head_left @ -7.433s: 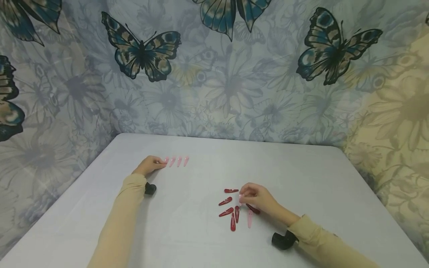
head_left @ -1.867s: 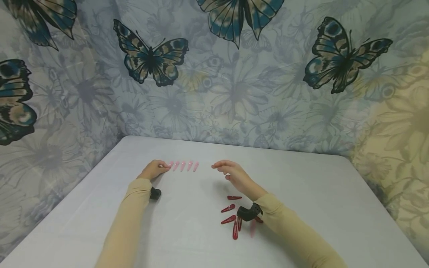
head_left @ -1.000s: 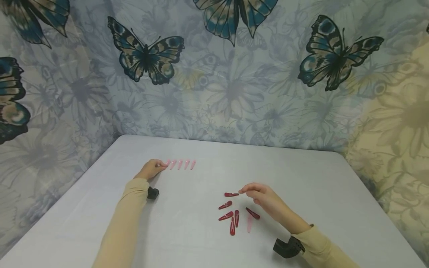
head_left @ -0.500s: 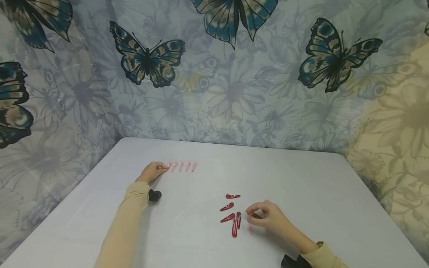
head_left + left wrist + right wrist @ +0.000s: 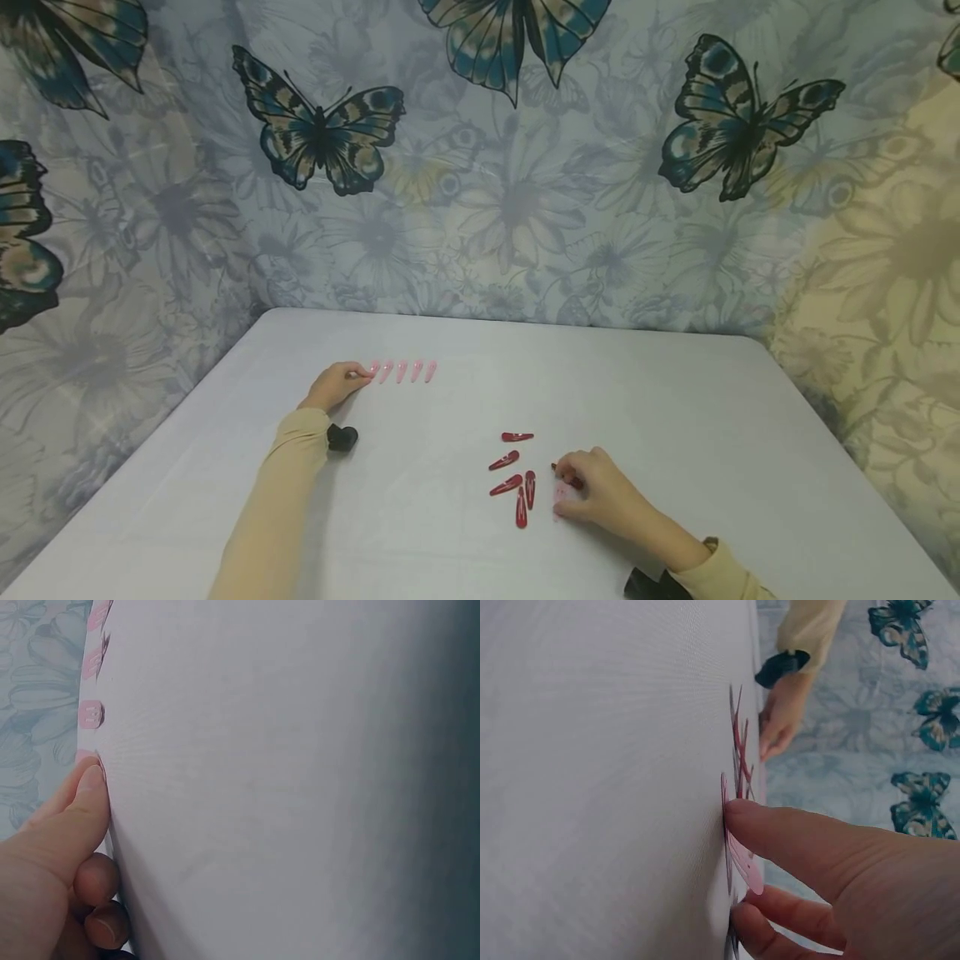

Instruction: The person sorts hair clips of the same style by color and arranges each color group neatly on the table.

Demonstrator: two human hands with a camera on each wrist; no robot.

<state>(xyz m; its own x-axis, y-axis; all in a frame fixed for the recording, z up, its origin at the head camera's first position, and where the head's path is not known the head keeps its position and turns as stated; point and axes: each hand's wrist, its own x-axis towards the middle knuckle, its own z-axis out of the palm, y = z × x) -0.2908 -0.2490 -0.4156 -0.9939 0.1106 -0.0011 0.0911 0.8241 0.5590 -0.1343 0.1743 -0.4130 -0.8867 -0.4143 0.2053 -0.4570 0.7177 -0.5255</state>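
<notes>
Closest in, at five o'clock, a pale right sleeve (image 5: 723,575) with a black wrist camera (image 5: 652,586) at the cuff; around seven, the matching left sleeve (image 5: 262,517).

Now the right hand (image 5: 611,493), at five o'clock, thumb and fingers bent round a pink clip (image 5: 751,877), pinching it, angled against the white table (image 5: 622,392)! Whether fully clear of the cloth, cannot tell. Peeking from behind the fingers, mostly hidden, a dark red clip (image 5: 555,467).

Just beside, at six o'clock, five red clips (image 5: 506,485), scattered at mixed angles, two close together at the near end.

Farther up, at eight o'clock, the left hand (image 5: 333,386), grasping the leftmost pink clip (image 5: 375,367) between thumb and fingertip. Off toward three from there, four more pink clips (image 5: 401,375) in a tidy row, set apart, narrow ends toward seven.

Way at the back, a blue floral backdrop (image 5: 517,208), with big teal-and-black butterflies (image 5: 320,137) at nine, ten, twelve and two.
</notes>
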